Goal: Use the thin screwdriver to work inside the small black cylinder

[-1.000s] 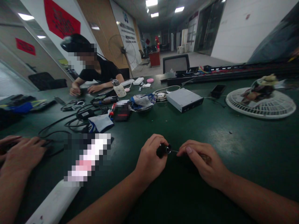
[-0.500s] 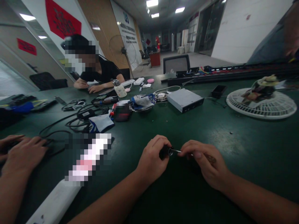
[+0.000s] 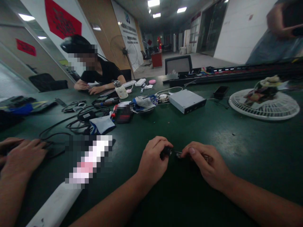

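Observation:
My left hand (image 3: 153,159) is closed around a small dark cylindrical part (image 3: 166,152), whose open end faces right. My right hand (image 3: 208,164) grips a thin tool with a brownish, patterned handle (image 3: 208,157); its metal shaft points left. A small shiny ring-like piece (image 3: 178,155) is at the right fingertips, by the shaft, apart from the dark part. Both hands are just above the green table (image 3: 189,132). What lies inside the left fist is mostly hidden.
Another person's hands (image 3: 25,156) are at the left, near black cables (image 3: 78,121). Farther back are a grey disc drive (image 3: 187,101), a white fan grille (image 3: 265,108), gloves (image 3: 103,124) and a bottle (image 3: 121,90). A person (image 3: 101,72) sits across the table.
The ring-like piece has come away from the dark part and is now by my right fingertips. My left hand has turned slightly. At the upper right, a standing person's hands have come into view.

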A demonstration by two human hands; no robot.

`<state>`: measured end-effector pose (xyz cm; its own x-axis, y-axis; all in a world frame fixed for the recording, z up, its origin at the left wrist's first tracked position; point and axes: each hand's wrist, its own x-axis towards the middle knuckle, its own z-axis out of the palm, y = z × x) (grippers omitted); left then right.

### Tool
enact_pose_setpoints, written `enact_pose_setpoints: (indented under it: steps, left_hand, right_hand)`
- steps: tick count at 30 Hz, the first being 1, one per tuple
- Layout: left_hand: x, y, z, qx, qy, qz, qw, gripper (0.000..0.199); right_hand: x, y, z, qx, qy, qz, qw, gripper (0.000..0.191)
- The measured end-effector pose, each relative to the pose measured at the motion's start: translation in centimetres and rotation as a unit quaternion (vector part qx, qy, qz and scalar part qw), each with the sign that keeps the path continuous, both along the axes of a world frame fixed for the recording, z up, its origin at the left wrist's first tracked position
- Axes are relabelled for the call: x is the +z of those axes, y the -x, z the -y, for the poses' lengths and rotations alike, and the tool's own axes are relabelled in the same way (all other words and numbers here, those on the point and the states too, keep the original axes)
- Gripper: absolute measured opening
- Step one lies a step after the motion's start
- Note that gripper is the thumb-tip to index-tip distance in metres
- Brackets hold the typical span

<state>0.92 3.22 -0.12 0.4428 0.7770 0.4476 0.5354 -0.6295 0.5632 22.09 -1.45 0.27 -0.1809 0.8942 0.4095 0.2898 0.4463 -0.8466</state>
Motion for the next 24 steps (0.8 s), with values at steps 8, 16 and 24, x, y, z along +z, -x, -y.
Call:
enact_pose_setpoints:
  steps: [8, 16, 24]
  left_hand:
    - [0.1, -0.1, 0.0, 0.056, -0.021, -0.011, 0.998, 0.044]
    - [0.1, -0.2, 0.0, 0.058, 0.015, 0.019, 0.998, 0.043]
    - [0.3, -0.3, -0.1, 0.051, 0.018, 0.020, 0.998, 0.043]
  right_hand:
    - [0.3, 0.2, -0.1, -0.101, 0.007, 0.029, 0.994, 0.014]
    - [0.1, 1.1, 0.2, -0.045, 0.028, 0.251, 0.967, 0.018]
    - [-0.3, 0.8, -0.2, -0.002, 0.001, 0.190, 0.982, 0.019]
